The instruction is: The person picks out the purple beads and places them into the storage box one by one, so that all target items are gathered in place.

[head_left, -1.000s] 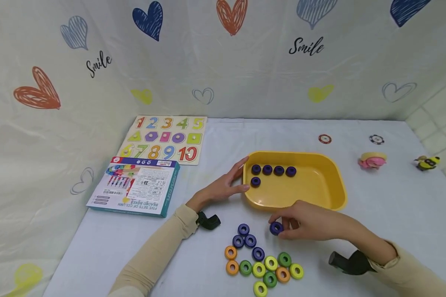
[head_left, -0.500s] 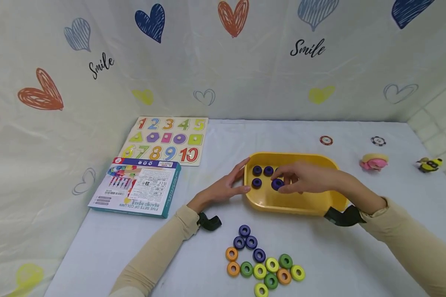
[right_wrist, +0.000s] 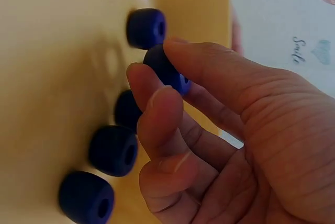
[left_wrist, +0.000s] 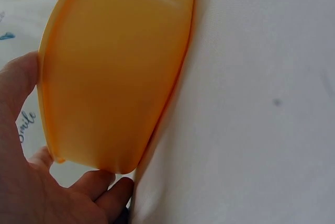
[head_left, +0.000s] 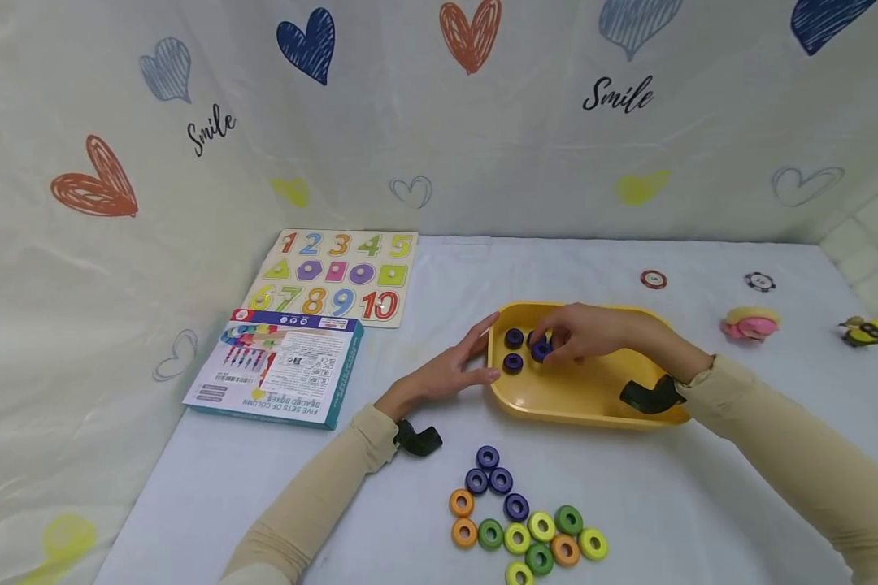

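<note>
My right hand pinches a dark blue-purple ring bead between thumb and fingertips, low inside the yellow tray. Close up in the right wrist view, the held bead is next to a standing bead, and several like beads line up beyond the fingers. Some of the tray's beads are hidden behind this hand in the head view. Against the tray's left end rests my left hand. Its thumb and fingers touch the outer wall, which the left wrist view shows as an orange side.
Several loose ring beads in purple, orange, green and yellow lie before the tray. At left are a beaded-toy box and a number board. Two chips, a pink toy and a bee toy sit at right.
My right hand has carried the purple bead from the tablecloth before the tray into it, toward the second row beside the lone bead. The left hand stays at the tray's end.
</note>
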The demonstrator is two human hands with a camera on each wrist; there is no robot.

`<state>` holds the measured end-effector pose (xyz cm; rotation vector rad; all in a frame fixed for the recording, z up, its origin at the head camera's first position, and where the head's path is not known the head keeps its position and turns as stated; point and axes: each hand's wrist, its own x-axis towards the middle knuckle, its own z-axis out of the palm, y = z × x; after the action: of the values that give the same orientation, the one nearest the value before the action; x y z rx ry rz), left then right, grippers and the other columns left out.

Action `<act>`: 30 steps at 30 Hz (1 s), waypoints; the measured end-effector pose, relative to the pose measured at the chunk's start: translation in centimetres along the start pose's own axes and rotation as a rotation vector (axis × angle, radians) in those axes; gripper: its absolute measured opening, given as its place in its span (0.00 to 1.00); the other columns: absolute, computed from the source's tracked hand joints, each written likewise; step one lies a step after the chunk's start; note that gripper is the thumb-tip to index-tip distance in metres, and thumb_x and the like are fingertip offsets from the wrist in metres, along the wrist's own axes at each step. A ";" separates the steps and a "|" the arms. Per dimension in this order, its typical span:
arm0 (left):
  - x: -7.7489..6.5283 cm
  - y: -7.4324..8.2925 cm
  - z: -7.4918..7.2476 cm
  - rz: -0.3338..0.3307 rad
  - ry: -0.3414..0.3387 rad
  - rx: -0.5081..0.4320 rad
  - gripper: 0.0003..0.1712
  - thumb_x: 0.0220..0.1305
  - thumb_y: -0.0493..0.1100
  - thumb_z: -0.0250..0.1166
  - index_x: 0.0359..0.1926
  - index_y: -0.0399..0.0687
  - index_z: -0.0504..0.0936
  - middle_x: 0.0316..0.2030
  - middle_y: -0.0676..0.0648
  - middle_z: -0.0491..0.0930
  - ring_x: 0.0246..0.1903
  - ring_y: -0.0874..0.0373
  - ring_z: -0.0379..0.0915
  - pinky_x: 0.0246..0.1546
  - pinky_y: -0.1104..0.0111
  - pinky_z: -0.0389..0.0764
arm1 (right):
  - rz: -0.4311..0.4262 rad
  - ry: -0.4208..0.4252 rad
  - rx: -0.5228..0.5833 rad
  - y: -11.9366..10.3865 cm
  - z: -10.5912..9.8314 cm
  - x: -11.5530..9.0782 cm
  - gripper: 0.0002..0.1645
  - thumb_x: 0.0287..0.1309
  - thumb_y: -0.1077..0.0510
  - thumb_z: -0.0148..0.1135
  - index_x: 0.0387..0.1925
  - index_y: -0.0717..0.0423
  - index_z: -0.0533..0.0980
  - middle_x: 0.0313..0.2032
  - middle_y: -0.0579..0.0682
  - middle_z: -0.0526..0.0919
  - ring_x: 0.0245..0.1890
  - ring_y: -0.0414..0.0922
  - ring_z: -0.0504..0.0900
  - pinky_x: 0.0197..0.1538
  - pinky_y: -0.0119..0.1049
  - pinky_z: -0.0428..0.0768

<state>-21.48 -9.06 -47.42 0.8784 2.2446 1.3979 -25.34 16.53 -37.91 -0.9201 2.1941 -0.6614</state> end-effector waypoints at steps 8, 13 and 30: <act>0.0 0.2 0.1 -0.010 -0.001 -0.005 0.48 0.53 0.70 0.55 0.67 0.79 0.35 0.66 0.58 0.51 0.64 0.66 0.46 0.63 0.58 0.48 | 0.014 -0.045 -0.044 0.8 0.9 0.8 0.20 0.54 0.56 0.62 0.48 0.57 0.74 0.24 0.46 0.76 0.18 0.41 0.73 0.23 0.34 0.74; 0.0 0.2 0.1 -0.018 -0.001 -0.005 0.48 0.52 0.70 0.54 0.66 0.80 0.35 0.66 0.59 0.51 0.64 0.66 0.45 0.63 0.57 0.48 | 0.010 -0.030 -0.074 1.1 1.3 0.9 0.19 0.53 0.56 0.63 0.47 0.57 0.75 0.22 0.46 0.75 0.16 0.39 0.72 0.21 0.30 0.72; -0.4 1.6 -0.3 -0.016 -0.023 -0.001 0.46 0.59 0.61 0.56 0.68 0.73 0.35 0.67 0.53 0.50 0.65 0.63 0.44 0.63 0.56 0.47 | 0.017 0.199 -0.267 -4.0 2.4 -3.0 0.17 0.54 0.48 0.61 0.45 0.50 0.77 0.24 0.37 0.76 0.23 0.37 0.71 0.27 0.31 0.72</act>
<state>-20.83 -8.99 -45.88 0.8704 2.2287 1.3751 -20.31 15.80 -35.74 -1.0031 2.5092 -0.4758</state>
